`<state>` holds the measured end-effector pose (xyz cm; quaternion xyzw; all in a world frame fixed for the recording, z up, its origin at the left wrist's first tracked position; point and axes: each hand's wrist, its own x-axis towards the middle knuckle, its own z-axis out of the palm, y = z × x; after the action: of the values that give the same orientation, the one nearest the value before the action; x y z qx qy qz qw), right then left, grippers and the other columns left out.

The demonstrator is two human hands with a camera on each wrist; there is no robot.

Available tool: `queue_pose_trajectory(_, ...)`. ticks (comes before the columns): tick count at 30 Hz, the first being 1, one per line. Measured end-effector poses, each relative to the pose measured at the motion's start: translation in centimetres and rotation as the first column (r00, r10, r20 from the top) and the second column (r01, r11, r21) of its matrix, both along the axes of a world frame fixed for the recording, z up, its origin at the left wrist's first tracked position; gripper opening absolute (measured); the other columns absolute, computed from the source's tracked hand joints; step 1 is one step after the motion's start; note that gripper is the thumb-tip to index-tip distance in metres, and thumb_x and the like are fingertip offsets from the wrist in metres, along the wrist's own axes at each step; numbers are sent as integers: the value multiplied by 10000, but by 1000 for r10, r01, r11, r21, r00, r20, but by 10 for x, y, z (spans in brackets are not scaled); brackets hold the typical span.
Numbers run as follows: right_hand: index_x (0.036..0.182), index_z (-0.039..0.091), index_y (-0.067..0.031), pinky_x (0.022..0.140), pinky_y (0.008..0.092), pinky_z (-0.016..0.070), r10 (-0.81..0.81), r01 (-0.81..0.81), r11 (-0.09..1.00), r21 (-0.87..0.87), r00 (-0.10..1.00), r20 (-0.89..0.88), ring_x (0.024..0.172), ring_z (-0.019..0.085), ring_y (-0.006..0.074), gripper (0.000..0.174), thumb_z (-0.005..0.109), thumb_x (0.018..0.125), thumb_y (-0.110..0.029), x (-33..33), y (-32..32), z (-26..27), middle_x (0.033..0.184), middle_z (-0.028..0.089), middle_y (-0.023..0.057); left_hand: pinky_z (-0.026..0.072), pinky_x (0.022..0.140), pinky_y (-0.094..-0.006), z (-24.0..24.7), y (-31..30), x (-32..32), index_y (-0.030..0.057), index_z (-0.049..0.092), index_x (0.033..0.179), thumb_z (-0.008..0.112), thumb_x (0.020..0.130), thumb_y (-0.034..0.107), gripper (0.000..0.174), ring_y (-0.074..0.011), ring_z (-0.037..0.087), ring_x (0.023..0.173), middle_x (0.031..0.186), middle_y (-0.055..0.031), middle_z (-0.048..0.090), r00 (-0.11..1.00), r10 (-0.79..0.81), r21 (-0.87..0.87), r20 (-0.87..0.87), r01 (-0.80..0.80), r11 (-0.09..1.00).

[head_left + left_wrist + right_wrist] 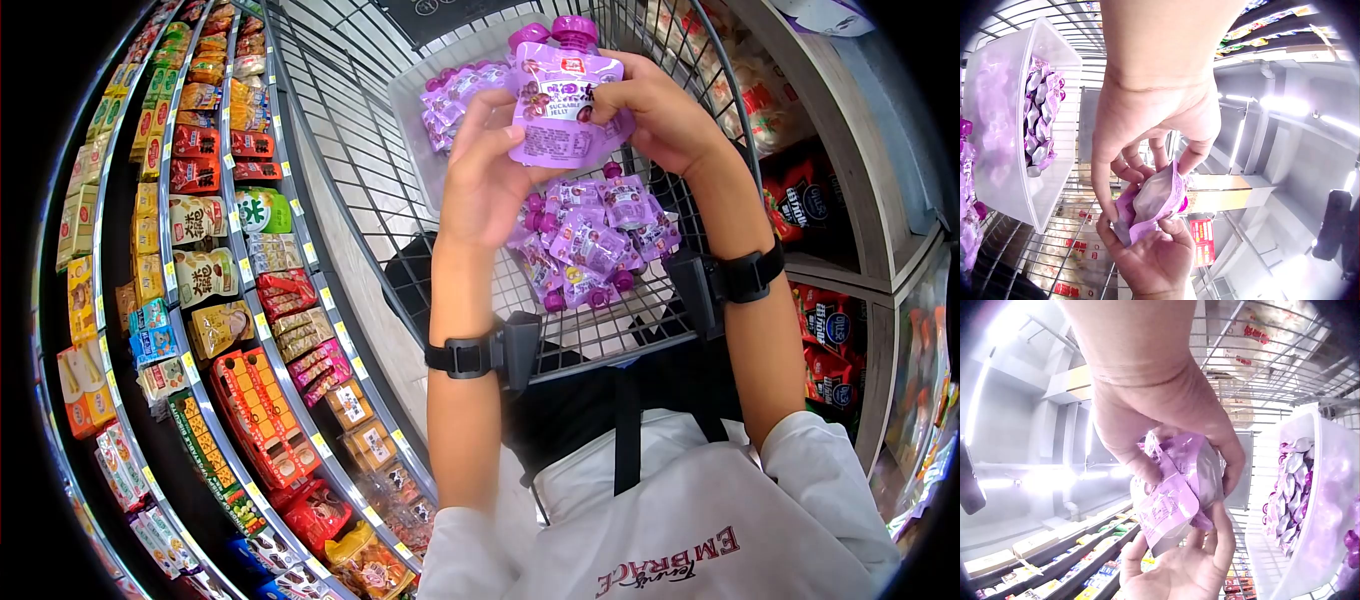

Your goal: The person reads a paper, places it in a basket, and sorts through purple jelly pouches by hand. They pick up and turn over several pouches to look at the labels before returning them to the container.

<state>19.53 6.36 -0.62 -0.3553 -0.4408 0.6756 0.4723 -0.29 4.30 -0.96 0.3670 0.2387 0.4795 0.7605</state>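
Two purple jelly pouches (565, 140) are held together above the cart, caps upward, the front one showing its printed face. My left hand (485, 190) pinches their left side, thumb on the front. My right hand (665, 120) grips the right side, its thumb pressed on the front pouch. The left wrist view shows my left hand (1154, 106) and right hand (1157, 262) at the pouches' (1154, 200) edges. In the right wrist view, my right hand (1154, 412) and left hand (1179, 569) hold overlapping pouches (1169, 503).
Below, a pile of similar pouches (590, 240) lies in the wire cart (350, 160). A translucent bin (1054, 47) in the cart holds more pouches (1291, 494). Snack shelves (215, 250) stand at the left; a wooden shelf (865, 180) with bagged goods is at the right.
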Motion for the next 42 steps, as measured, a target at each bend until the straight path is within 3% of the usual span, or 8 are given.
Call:
queue_pose_trajectory(4, 1107, 631, -11, 776, 278, 515, 4, -3, 1000, 26, 1000, -17, 843, 653, 153, 370, 627, 737, -19, -1, -3, 5, 936, 674, 74, 456, 963, -625, -2, 2, -4, 106, 480, 1185, 529, 860, 131, 329, -353, 532, 1198, 1273, -161, 535, 998, 8, -46, 64, -5, 999)
queue_pose_trajectory(6, 1149, 620, -6, 795, 278, 511, 38, -40, 990, 132, 999, 21, 862, 654, 152, 382, 639, 768, -27, 0, -6, 11, 964, 678, 76, 430, 1005, -583, -4, 5, -7, 104, 506, 1221, 543, 890, 181, 342, -324, 530, 1205, 1297, -137, 536, 958, 4, -133, 286, 36, 991)
queue_pose_trajectory(9, 1327, 541, -26, 845, 275, 494, 96, -169, 911, 377, 974, 205, 984, 619, 124, 507, 676, 840, -60, 2, -7, 14, 1055, 670, 59, 456, 960, -500, -5, 4, -2, 94, 545, 1141, 543, 911, 198, 252, -264, 551, 1137, 1214, -90, 569, 972, 151, -79, 180, -139, 987)
queue_pose_trajectory(14, 1338, 539, -41, 944, 300, 469, 281, -332, 882, 333, 940, 193, 1083, 592, 150, 493, 634, 856, -10, 12, -18, 28, 1195, 634, 83, 456, 974, -415, -6, 4, -11, 85, 645, 1007, 620, 873, 46, 141, -185, 563, 1105, 1095, -51, 648, 973, 169, 96, 160, -185, 978)
queue_pose_trajectory(27, 1335, 537, -40, 1087, 418, 393, 238, -306, 876, 373, 947, 218, 1222, 543, 292, 642, 668, 710, 24, 14, -13, 22, 1291, 584, 134, 543, 784, -321, -11, 4, -4, 32, 671, 1019, 638, 879, 0, 148, -169, 626, 972, 1013, -79, 675, 966, 260, 189, 4, -256, 948)
queue_pose_trajectory(32, 1318, 546, -30, 1119, 405, 350, 234, -323, 832, 451, 942, 242, 1275, 499, 248, 655, 711, 685, 5, 12, -12, 27, 1294, 581, 124, 507, 893, -403, -19, 11, -9, 102, 676, 1013, 641, 901, 57, 125, -185, 628, 996, 1063, -57, 674, 953, 296, 380, 59, -296, 877)
queue_pose_trajectory(39, 1330, 528, -40, 1018, 410, 464, 103, -324, 830, 455, 889, 445, 1170, 576, 228, 550, 702, 813, -109, 14, -8, 19, 1247, 607, 99, 599, 726, -382, -14, 8, -8, 77, 634, 1028, 599, 939, 102, 99, -172, 648, 930, 1013, -70, 663, 923, 379, 235, -71, -354, 905)
queue_pose_trajectory(42, 1289, 547, -24, 783, 333, 581, 69, -109, 984, 140, 961, 266, 991, 660, 179, 384, 569, 951, -205, 8, -9, 17, 1095, 660, 92, 621, 555, -350, -11, 9, -6, 44, 589, 1053, 592, 948, 177, 169, -167, 655, 847, 953, -68, 644, 903, 356, 155, -241, -326, 933)
